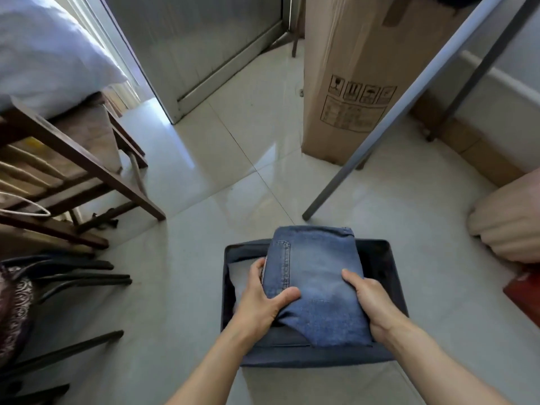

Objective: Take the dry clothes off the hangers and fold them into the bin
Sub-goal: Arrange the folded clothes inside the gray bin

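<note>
A folded pair of blue jeans (317, 276) hangs over the open top of a dark fabric bin (388, 258) on the tiled floor. My left hand (260, 299) grips the jeans' left edge, thumb on top and fingers under the fold. My right hand (371, 302) grips the right edge the same way. A pale folded garment (236, 276) lies inside the bin at its left side, partly hidden by the jeans. No hangers are in view.
A tall cardboard box (347, 77) stands behind the bin. A grey metal rack leg (377, 133) slants down just beyond the bin. Wooden chair frames (87, 171) and black legs (84, 276) crowd the left. A beige bundle (508, 217) lies at right.
</note>
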A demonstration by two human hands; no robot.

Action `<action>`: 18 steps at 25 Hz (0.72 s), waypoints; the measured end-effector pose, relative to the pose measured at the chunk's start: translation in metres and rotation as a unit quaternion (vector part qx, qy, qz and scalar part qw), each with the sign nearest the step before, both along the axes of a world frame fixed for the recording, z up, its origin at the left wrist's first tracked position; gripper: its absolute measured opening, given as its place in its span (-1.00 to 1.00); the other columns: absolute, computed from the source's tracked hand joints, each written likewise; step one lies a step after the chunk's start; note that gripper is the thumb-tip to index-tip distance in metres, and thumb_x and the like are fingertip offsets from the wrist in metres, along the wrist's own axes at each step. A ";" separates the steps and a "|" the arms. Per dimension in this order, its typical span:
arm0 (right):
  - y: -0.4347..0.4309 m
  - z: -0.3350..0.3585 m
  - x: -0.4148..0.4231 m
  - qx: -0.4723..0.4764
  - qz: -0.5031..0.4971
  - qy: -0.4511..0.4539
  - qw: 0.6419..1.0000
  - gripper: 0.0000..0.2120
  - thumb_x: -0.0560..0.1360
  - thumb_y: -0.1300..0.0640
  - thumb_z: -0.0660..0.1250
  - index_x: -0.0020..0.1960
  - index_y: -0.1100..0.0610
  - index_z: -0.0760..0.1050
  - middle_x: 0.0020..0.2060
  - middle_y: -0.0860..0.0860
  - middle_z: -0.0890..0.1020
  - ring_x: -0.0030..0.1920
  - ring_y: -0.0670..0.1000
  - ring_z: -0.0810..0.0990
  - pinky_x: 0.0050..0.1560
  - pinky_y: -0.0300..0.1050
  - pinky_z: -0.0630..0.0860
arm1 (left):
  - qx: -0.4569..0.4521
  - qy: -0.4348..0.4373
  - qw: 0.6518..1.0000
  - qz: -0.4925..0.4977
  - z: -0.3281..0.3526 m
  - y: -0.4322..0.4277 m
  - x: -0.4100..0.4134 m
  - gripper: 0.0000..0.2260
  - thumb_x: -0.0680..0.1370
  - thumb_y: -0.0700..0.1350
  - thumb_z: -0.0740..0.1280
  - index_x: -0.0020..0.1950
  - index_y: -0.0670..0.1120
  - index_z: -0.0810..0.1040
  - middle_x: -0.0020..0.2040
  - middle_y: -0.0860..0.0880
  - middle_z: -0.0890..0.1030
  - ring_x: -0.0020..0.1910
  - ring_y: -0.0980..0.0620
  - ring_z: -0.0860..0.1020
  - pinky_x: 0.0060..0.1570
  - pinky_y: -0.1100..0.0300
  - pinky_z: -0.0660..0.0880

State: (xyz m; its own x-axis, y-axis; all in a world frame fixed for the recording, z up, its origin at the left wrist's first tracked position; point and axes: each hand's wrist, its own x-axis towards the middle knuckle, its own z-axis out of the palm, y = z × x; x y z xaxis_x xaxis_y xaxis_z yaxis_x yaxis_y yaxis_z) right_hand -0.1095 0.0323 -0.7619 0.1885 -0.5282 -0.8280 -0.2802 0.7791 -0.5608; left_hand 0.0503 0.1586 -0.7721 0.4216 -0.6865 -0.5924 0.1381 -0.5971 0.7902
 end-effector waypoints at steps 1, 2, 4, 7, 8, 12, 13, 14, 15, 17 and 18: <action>0.006 -0.015 -0.009 0.010 -0.003 0.022 1.000 -0.72 0.57 0.12 0.28 0.00 0.36 0.58 -0.21 0.21 0.70 -0.25 0.13 0.67 -0.31 -0.14 0.54 | 0.013 0.015 1.000 -0.011 -0.016 0.004 -0.008 -0.37 0.43 -0.03 0.53 0.36 0.14 0.22 0.12 0.19 0.54 0.01 0.33 0.55 -0.18 0.54 0.43; 0.012 -0.027 -0.018 0.016 -0.002 0.046 0.999 -0.75 0.57 0.15 0.28 -0.05 0.35 0.57 -0.26 0.19 0.68 -0.30 0.11 0.64 -0.35 -0.16 0.51 | 0.022 0.032 0.999 -0.022 -0.029 0.009 -0.016 -0.38 0.45 -0.05 0.51 0.36 0.12 0.23 0.11 0.18 0.55 -0.01 0.33 0.55 -0.19 0.54 0.44; 0.025 -0.049 -0.036 0.035 -0.004 0.074 0.997 -0.83 0.55 0.19 0.26 -0.10 0.30 0.52 -0.31 0.18 0.61 -0.34 0.09 0.58 -0.38 -0.16 0.45 | 0.049 0.057 0.996 -0.043 -0.059 0.020 -0.032 -0.33 0.43 0.00 0.53 0.42 0.05 0.22 0.15 0.15 0.56 0.05 0.28 0.58 -0.04 0.41 0.51; 0.042 -0.076 -0.056 0.053 -0.017 0.081 0.995 -0.91 0.53 0.27 0.23 -0.09 0.27 0.48 -0.28 0.19 0.58 -0.30 0.10 0.54 -0.34 -0.13 0.43 | 0.083 0.068 0.993 -0.059 -0.081 0.037 -0.049 -0.25 0.40 0.04 0.53 0.46 0.08 0.18 0.24 0.14 0.53 0.17 0.21 0.54 0.21 0.16 0.51; 0.044 -0.085 -0.059 0.057 -0.024 0.077 0.995 -0.93 0.52 0.29 0.23 -0.08 0.26 0.48 -0.26 0.19 0.58 -0.27 0.10 0.55 -0.30 -0.11 0.44 | 0.087 0.067 0.992 -0.059 -0.088 0.040 -0.053 -0.29 0.42 0.00 0.52 0.43 0.12 0.17 0.24 0.16 0.51 0.16 0.25 0.53 0.18 0.21 0.52; 0.040 -0.111 -0.059 0.080 -0.037 0.075 0.993 -0.97 0.50 0.28 0.26 -0.08 0.22 0.47 -0.19 0.20 0.58 -0.19 0.15 0.55 -0.23 -0.05 0.45 | 0.095 0.069 0.992 -0.051 -0.108 0.041 -0.056 -0.30 0.47 -0.11 0.47 0.44 0.14 0.12 0.24 0.17 0.49 0.13 0.29 0.51 0.11 0.28 0.53; 0.036 -0.115 -0.061 0.080 -0.035 0.081 0.993 -0.98 0.49 0.27 0.26 -0.09 0.22 0.46 -0.20 0.20 0.58 -0.19 0.15 0.55 -0.23 -0.05 0.45 | 0.094 0.067 0.992 -0.057 -0.111 0.037 -0.058 -0.31 0.49 -0.13 0.46 0.44 0.14 0.11 0.23 0.17 0.49 0.13 0.29 0.50 0.08 0.35 0.51; 0.030 -0.121 -0.064 0.074 -0.033 0.089 0.993 -0.98 0.49 0.27 0.26 -0.11 0.21 0.46 -0.22 0.20 0.58 -0.21 0.15 0.55 -0.24 -0.05 0.45 | 0.091 0.060 0.992 -0.066 -0.115 0.031 -0.060 -0.33 0.50 -0.14 0.44 0.42 0.16 0.10 0.23 0.18 0.48 0.12 0.31 0.49 0.01 0.45 0.48; 0.024 -0.124 -0.068 0.065 -0.030 0.100 0.992 -0.96 0.49 0.27 0.27 -0.14 0.20 0.46 -0.24 0.19 0.58 -0.23 0.14 0.55 -0.25 -0.05 0.44 | 0.087 0.054 0.992 -0.077 -0.117 0.023 -0.063 -0.35 0.50 -0.16 0.43 0.40 0.17 0.09 0.23 0.18 0.47 0.10 0.33 0.47 -0.07 0.55 0.42; 0.005 -0.129 -0.076 0.032 -0.028 0.117 0.992 -0.93 0.48 0.28 0.26 -0.19 0.19 0.46 -0.26 0.19 0.57 -0.25 0.13 0.54 -0.25 -0.05 0.42 | 0.075 0.043 0.992 -0.096 -0.127 0.005 -0.071 -0.35 0.50 -0.20 0.41 0.38 0.16 0.08 0.25 0.14 0.46 0.10 0.33 0.46 -0.14 0.63 0.34; -0.008 -0.131 -0.080 0.010 -0.027 0.125 0.992 -0.90 0.47 0.29 0.26 -0.21 0.19 0.47 -0.26 0.19 0.58 -0.26 0.12 0.53 -0.26 -0.06 0.41 | 0.071 0.038 0.991 -0.110 -0.134 -0.006 -0.077 -0.34 0.50 -0.21 0.41 0.38 0.16 0.07 0.26 0.15 0.45 0.11 0.30 0.47 -0.11 0.63 0.33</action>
State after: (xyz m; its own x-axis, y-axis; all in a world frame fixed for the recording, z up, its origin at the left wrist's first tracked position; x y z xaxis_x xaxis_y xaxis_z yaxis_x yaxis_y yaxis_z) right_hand -0.1892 0.0247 -0.8929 -0.0529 -0.5148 -0.8557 -0.3665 0.8071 -0.4629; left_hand -0.0269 0.1524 -0.9060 0.2205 -0.6644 -0.7141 0.0480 -0.7239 0.6883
